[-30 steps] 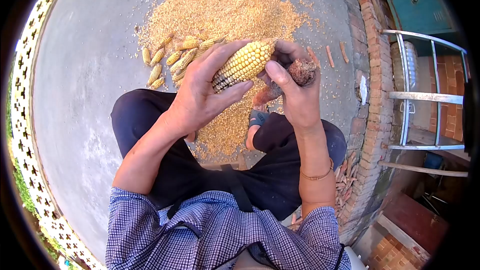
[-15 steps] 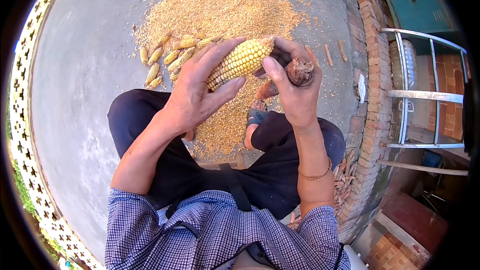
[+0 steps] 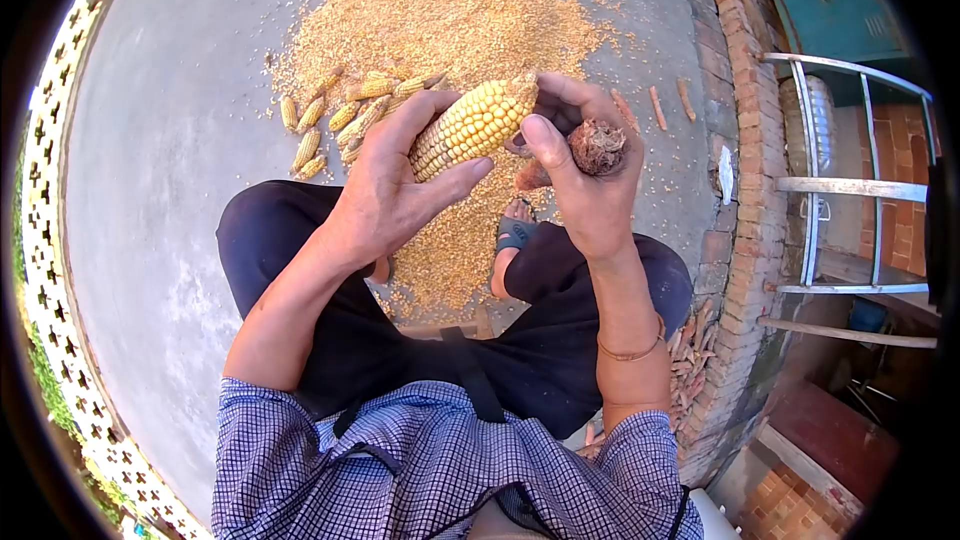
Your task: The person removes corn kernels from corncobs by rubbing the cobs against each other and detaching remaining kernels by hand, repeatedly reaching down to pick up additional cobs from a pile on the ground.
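Note:
My left hand is closed round a yellow ear of corn, fingers behind it and thumb along its lower side. The ear tilts up to the right, its kernels in full rows. In my right hand a bare reddish-brown corncob is held across the palm, its rough end facing me. The right thumb and fingertips are close to the ear's upper tip; whether they touch it I cannot tell. Beyond my hands, several ears of corn lie beside a heap of loose kernels.
Kernels also cover the concrete floor between my feet. Several bare cobs lie to the right, more in a pile near my right knee. A low brick edge and a metal railing run along the right side.
The ear of corn has shifted slightly left and down with my left hand. My right hand keeps the corncob in nearly the same place.

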{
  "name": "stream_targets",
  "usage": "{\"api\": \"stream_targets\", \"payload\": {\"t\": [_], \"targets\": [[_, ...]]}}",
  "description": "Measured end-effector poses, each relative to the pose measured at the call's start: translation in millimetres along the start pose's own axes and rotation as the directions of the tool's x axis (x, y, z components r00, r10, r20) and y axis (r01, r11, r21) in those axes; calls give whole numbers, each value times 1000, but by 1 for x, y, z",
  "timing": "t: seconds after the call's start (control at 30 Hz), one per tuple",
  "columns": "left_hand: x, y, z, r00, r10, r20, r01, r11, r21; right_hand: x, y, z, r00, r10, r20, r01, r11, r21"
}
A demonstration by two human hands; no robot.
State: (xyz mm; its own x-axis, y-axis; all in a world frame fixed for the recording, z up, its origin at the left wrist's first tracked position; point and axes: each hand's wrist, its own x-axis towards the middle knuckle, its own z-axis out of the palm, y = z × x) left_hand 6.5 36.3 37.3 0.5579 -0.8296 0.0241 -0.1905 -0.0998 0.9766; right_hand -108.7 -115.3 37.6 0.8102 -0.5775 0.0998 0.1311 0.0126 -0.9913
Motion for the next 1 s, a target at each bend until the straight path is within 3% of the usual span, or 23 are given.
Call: {"api": "stream_targets", "payload": {"t": [0.1, 0.2, 0.3, 0.4, 0.5, 0.63, 0.67, 0.73, 0.83, 0.9, 0.93, 0.97, 1.0], "targets": [[0, -9, 2, 999, 42, 0, -42, 999, 22, 1, 3, 3, 1000, -21, -2, 21, 1000, 10], [-2, -2, 3, 999, 42, -31, -35, 984, 174, -1, 4, 5, 999, -53, 7, 53, 999, 9], [0, -2, 6, 992, 110, -55, -95, 972, 215, -2, 1, 14, 997, -81, 13, 79, 991, 105], [2, -4, 6, 998, -3, 57, -12, 965, 263, 4, 20, 12, 921, -389, 30, 386, 899, -206], [2, -16, 15, 990, 134, 48, -142, 958, 249, 6, 22, 15, 882, -462, 92, 462, 808, -367], [2, -22, 23, 986, 159, 53, -167, 950, 264, -1, 20, 19, 918, -396, -2, 336, 781, -526], [2, -22, 25, 987, 152, 58, -163, 944, 286, 3, 21, 21, 877, -480, -38, 389, 752, -532], [0, -24, 29, 991, 124, 48, -133, 927, 351, 4, 23, 24, 882, -460, -100, 323, 747, -581], [-3, -21, 40, 960, 281, 13, -249, 827, 504, 9, 22, 19, 902, -387, -191, 223, 797, -561], [1, -21, 40, 987, 156, 27, -150, 873, 465, 15, 22, 21, 906, -374, -197, 234, 832, -504], [3, -20, 38, 997, 53, 53, -71, 897, 437, 17, 19, 17, 948, -262, -182, 157, 880, -448], [5, -20, 35, 996, -49, 81, 12, 912, 410, 19, 15, 13, 968, -108, -226, 45, 962, -269], [9, -21, 37, 991, 119, 61, -131, 953, 272, 22, 10, 9, 970, 50, -236, -71, 994, -81]]}}
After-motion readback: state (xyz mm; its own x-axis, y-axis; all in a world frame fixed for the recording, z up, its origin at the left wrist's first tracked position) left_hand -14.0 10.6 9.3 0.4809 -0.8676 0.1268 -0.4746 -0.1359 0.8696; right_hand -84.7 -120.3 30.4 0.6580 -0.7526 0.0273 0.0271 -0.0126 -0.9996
